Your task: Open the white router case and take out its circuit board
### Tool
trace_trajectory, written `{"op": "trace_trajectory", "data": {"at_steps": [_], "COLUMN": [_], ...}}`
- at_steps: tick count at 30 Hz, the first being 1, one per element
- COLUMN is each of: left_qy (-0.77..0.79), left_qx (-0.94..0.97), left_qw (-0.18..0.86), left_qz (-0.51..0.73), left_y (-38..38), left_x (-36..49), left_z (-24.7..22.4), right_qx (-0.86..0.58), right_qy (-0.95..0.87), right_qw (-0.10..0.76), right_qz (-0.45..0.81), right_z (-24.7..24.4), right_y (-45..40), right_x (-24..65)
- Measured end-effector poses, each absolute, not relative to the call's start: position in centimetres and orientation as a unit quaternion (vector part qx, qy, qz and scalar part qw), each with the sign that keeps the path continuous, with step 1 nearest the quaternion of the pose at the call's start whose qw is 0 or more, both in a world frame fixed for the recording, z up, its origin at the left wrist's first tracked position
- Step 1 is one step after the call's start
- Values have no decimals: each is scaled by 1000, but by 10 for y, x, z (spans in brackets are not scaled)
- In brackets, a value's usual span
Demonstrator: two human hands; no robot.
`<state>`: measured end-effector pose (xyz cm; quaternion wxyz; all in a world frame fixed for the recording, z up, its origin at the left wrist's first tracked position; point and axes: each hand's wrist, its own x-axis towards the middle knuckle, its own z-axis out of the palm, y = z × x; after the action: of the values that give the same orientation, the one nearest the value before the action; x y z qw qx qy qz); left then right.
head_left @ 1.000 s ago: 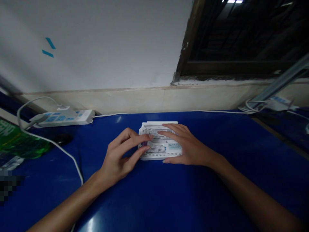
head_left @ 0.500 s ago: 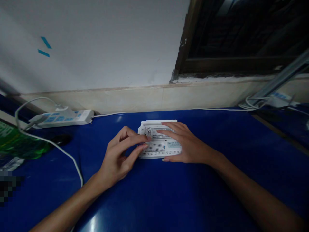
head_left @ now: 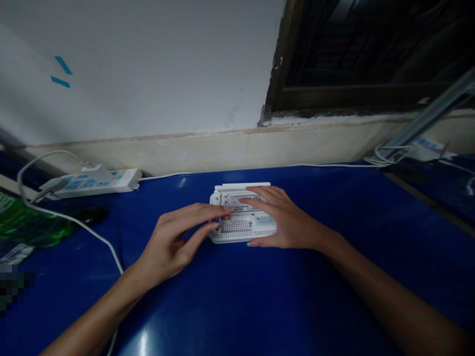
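A flat white router-like device [head_left: 237, 226], perforated with vent holes and bearing printed labels, lies on the blue table. My right hand [head_left: 284, 215] grips its right side, with fingers spread over the top and the thumb along the near edge. At the left end, my left hand [head_left: 185, 232] is bent into a pinch, its thumb and fingertips close to the device's left edge. Something small and bluish seems to show between those fingertips, too indistinct to name. The right hand covers part of the labels.
A white power strip [head_left: 100, 184] with a plug in it stands at the back left. Its white cable [head_left: 92, 235] loops down over the table. A green bottle [head_left: 33, 225] lies at the left, near a dark object [head_left: 91, 215]. A metal post [head_left: 426, 116] rises at the right.
My left hand has drawn slightly left, and its thumb and fingers look a little straighter. The right hand keeps its hold on the device. The whole view has shifted slightly.
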<state>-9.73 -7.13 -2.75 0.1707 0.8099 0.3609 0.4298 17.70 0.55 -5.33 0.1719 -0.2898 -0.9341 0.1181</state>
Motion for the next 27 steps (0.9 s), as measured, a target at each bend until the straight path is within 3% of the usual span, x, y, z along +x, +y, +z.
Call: {"op": "trace_trajectory", "data": {"at_steps": [7,14,21,27], "left_qy": [385,373,382,380], "left_qx": [770,821,770,810], "left_qw": [117,125,86,99], "left_qz": [495,415,504,436], "left_y": [-66,-69,-69,-72], "left_x": [-90,-100,-91,-96], "left_z": [-35,-27,-31,-26], "right_qx": [-293,-290,-291,-292], "right_qy": [-935,-937,-936,-936], "right_qw": [165,166,167,166], "right_qz": [113,108,105,104], "right_z": [-51,-55,-55,-55], "right_y": [4,6,6,6], "right_x": [176,177,177,177]}}
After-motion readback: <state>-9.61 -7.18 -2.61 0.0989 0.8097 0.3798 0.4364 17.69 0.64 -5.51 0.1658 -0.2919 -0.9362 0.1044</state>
